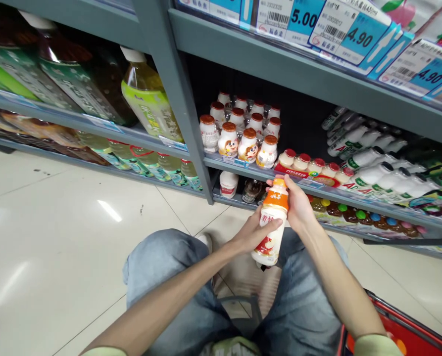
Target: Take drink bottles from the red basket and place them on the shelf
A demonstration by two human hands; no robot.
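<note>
Between my knees and the shelf, a white drink bottle with an orange cap and an orange-and-red label is held tilted, its cap toward the shelf. My left hand wraps around its lower body, thumb across the label. Up near the cap, my right hand grips the bottle's right side, with some fingers hidden behind it. Just beyond the cap, a pack of small red-capped bottles lies on the shelf edge. Several white bottles with brown caps stand to its left.
White bottles with green labels lie stacked on the shelf at right. Large tea bottles fill the left bay beyond a grey upright. A white tub sits on the bottom shelf. A red basket stands by my right side.
</note>
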